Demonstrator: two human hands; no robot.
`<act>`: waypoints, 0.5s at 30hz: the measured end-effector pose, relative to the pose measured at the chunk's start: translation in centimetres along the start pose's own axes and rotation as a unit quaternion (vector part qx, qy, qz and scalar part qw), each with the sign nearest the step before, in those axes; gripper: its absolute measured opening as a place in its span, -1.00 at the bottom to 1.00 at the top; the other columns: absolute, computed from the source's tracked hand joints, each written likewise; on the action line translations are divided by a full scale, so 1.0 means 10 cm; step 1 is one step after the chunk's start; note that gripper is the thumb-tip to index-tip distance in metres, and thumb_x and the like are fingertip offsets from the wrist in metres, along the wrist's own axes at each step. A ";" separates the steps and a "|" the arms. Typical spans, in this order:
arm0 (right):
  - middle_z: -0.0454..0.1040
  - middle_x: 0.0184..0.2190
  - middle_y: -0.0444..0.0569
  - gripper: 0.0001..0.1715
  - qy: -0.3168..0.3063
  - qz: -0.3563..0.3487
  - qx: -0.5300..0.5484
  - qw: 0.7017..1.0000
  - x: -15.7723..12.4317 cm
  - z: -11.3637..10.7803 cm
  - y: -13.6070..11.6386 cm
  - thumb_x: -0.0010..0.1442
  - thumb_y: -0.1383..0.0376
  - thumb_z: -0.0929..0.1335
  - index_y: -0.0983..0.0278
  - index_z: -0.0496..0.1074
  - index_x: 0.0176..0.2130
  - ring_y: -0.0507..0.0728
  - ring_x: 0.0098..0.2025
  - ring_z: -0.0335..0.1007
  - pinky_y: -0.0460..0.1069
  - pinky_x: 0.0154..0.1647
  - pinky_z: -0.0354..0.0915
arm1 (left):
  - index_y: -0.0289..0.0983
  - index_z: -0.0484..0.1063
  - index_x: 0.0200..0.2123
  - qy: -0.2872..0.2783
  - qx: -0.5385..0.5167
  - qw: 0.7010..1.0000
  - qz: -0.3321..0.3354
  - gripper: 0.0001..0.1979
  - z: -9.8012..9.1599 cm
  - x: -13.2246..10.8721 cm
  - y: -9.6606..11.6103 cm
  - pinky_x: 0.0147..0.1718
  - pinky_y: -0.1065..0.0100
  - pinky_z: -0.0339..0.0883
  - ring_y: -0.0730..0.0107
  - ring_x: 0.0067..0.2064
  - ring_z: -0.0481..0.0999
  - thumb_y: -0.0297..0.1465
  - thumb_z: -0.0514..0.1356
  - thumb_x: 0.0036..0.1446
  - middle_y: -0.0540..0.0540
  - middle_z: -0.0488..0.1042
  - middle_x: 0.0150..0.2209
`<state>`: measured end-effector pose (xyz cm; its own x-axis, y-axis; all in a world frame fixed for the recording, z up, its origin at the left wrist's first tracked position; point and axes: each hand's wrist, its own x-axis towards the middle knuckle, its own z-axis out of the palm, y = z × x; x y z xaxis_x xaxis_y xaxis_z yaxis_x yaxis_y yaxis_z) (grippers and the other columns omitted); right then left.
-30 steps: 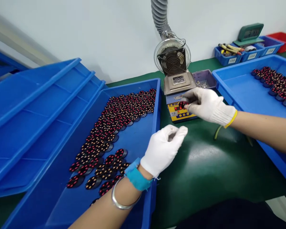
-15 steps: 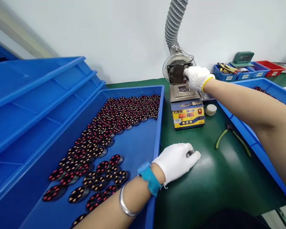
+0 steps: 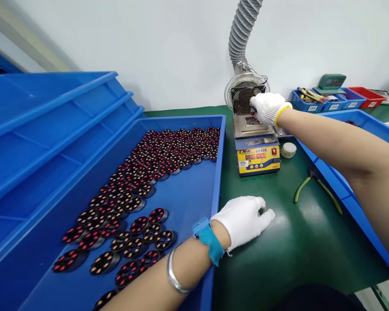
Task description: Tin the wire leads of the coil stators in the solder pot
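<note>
**Right hand holding dark piece over metal-topped unit**

The right hand point(image 3: 268, 109) is reaching toward the far edge of the desk point(image 3: 262, 268). Its fingers are closing in a pinch on a dark piece point(image 3: 253, 111), which is hanging above the metal top point(image 3: 238, 128) of the blue-and-yellow unit point(image 3: 258, 157). The glove is hiding most of the piece, so I cannot tell whether it is touching the square well. The pinch is probably leaving the underside free and the fingers above the metal.

The left hand point(image 3: 246, 220) is resting on the desk beside the left tray point(image 3: 218, 172); its fingers are curling loosely, with a small gap at the thumb and nothing visible there. It is apparently waiting near the tray's right edge, where the round black pieces point(image 3: 176, 151) are lying within reach, with pink or tan marks facing up.

A grey duct point(image 3: 244, 34) is hanging behind the unit, likely for drawing air away. A round white tin point(image 3: 288, 150) is sitting just right of the unit. Green-handled pliers point(image 3: 301, 188) are lying beside the right tray point(image 3: 346, 196). The right forearm is crossing that tray and covering part of it. Stacked trays point(image 3: 52, 112) are crowding the left side.
</note>
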<state>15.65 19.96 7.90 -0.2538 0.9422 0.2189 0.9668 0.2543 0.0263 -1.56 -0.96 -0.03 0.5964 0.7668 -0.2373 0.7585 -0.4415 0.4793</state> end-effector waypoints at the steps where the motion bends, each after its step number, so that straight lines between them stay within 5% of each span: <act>1: 0.47 -0.11 0.16 -0.62 0.004 0.006 -0.014 1.000 0.00 -0.02 0.00 0.15 0.34 0.35 0.47 0.44 -0.04 0.20 0.01 0.38 0.10 0.11 0.19 | -0.21 0.51 -0.37 0.002 -0.001 1.000 0.001 -0.60 0.00 0.00 0.00 -0.40 0.27 0.29 0.21 -0.38 0.52 -0.06 0.03 0.16 -0.12 0.57 -0.39; 5: 0.47 -0.09 0.13 -0.58 0.027 0.009 -0.027 0.999 -0.04 -0.15 -0.01 0.20 0.26 0.30 0.45 0.45 -0.02 0.26 0.04 0.37 0.13 0.09 0.19 | -0.21 0.51 -0.37 0.033 -0.041 0.999 -0.006 -0.63 -0.04 0.01 0.02 -0.39 0.27 0.29 0.22 -0.36 0.52 -0.08 0.07 0.15 -0.10 0.56 -0.40; 8: 0.48 -0.10 0.04 -0.52 0.045 0.018 0.009 0.999 -0.12 -0.29 -0.03 0.20 0.15 0.26 0.35 0.47 0.00 0.25 0.02 0.39 0.08 0.02 0.24 | -0.23 0.50 -0.30 0.102 -0.177 0.978 -0.039 -0.67 -0.10 0.03 0.04 -0.34 0.29 0.34 0.27 -0.34 0.51 -0.10 0.13 0.13 -0.08 0.56 -0.37; 11: 0.55 -0.23 -0.05 -0.60 0.026 0.009 0.089 0.996 -0.31 -0.39 -0.12 0.07 0.08 0.39 0.16 0.53 -0.10 0.23 -0.16 0.47 0.09 -0.16 0.38 | -0.31 0.44 -0.17 0.176 -0.368 0.910 -0.080 -0.65 -0.14 0.06 0.03 -0.32 0.32 0.37 0.35 -0.33 0.51 -0.16 0.20 0.11 -0.14 0.56 -0.28; 15: 0.56 -0.37 -0.07 -0.58 -0.051 0.015 0.230 0.972 -0.71 -0.33 -0.35 0.01 0.05 0.43 0.15 0.56 -0.13 0.16 -0.32 0.49 0.05 -0.29 0.41 | -0.36 0.37 -0.01 0.236 -0.529 0.812 -0.077 -0.55 -0.17 0.11 -0.01 -0.34 0.36 0.38 0.42 -0.33 0.51 -0.28 0.29 0.05 -0.17 0.54 -0.21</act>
<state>14.14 11.64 9.42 -0.2505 0.9613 0.1148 0.8634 0.2755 -0.4228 -1.41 0.68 1.14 0.1597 0.9783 -0.1318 0.0158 0.1310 0.9913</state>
